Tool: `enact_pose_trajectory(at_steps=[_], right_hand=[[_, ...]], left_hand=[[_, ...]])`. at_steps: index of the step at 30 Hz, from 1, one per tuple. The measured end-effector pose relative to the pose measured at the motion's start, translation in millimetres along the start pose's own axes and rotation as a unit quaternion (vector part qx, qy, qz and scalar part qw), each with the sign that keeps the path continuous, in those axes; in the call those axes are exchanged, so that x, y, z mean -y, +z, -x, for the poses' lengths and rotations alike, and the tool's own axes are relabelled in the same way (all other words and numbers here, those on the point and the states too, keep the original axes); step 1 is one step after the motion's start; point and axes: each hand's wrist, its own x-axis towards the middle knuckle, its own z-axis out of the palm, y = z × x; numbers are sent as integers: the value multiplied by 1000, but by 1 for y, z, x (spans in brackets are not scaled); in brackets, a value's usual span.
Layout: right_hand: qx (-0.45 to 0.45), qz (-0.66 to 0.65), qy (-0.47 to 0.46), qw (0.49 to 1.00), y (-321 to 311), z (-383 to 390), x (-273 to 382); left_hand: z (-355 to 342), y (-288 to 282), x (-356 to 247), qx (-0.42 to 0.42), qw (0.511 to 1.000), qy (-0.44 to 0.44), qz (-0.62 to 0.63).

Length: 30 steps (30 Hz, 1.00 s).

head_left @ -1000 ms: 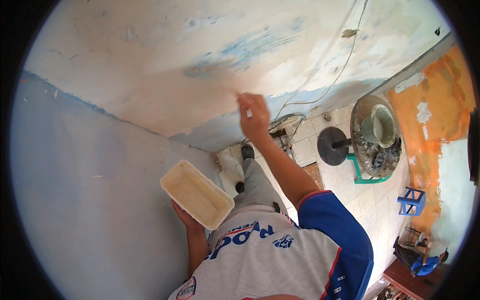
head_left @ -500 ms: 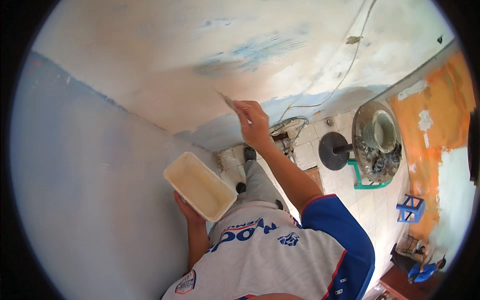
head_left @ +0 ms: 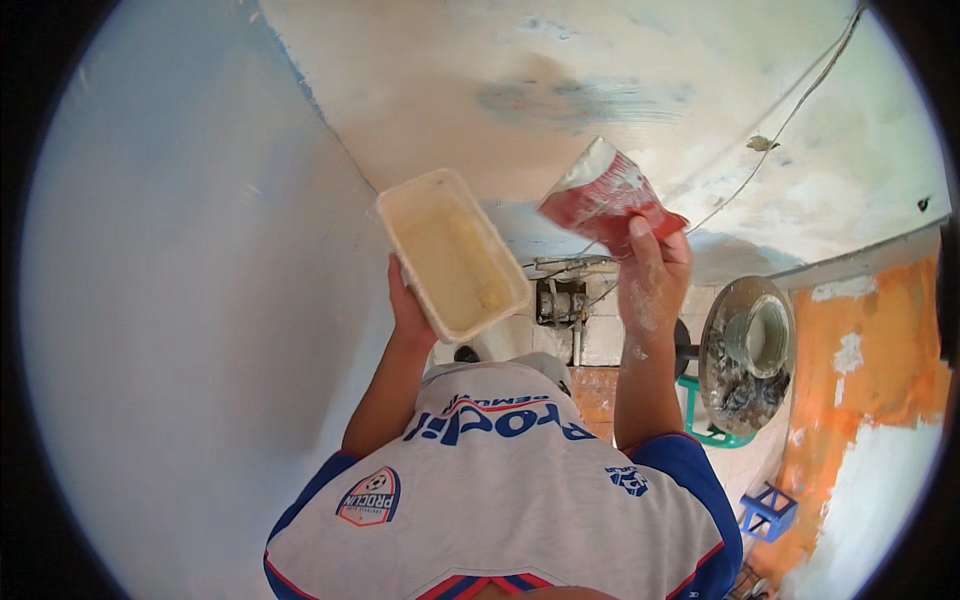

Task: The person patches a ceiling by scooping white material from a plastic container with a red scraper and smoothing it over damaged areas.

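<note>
Right now, the right hand (head_left: pixel 655 268) is pinching a red scraper (head_left: pixel 600 205) just right of upper centre, the thumb lying across the near face and the other fingers mostly hiding behind. The scraper is looking thin and triangular, with white paste (head_left: pixel 600 158) coating its upper edge. It is probably weighing very little and bending under pressure; the smeared part is likely being slippery, so the cleaner lower-right corner is offering the surer hold.

Left of centre, the left hand (head_left: pixel 410 308) is holding a cream tub (head_left: pixel 490 324) by its lower-left side; some fingers are hiding beneath, so I cannot tell how they are curling. The tub is showing only a thin residue inside, so it is likely feeling light. Its walls are perhaps flexing when squeezed, and support under the base is seeming safer than pinching the rim.
</note>
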Motion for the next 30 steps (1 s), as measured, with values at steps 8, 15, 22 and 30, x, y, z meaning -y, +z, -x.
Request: enact_pose_trajectory(at_steps=[8,15,22,30], right_hand=[[271,468,-336,771,-146,-83,11],[429,567,-305,633,-301,-136,34],[436,657,-332,518,-370,-173,102],[296,612,-421,601,-370,-154,139]], left_hand=[[-145,46,132,61,998,-10,-15],[-250,43,298,173,981,-70,59],[-265,54,358,185,976,-106,50],[-216,89,337,70,995,-32,-56]])
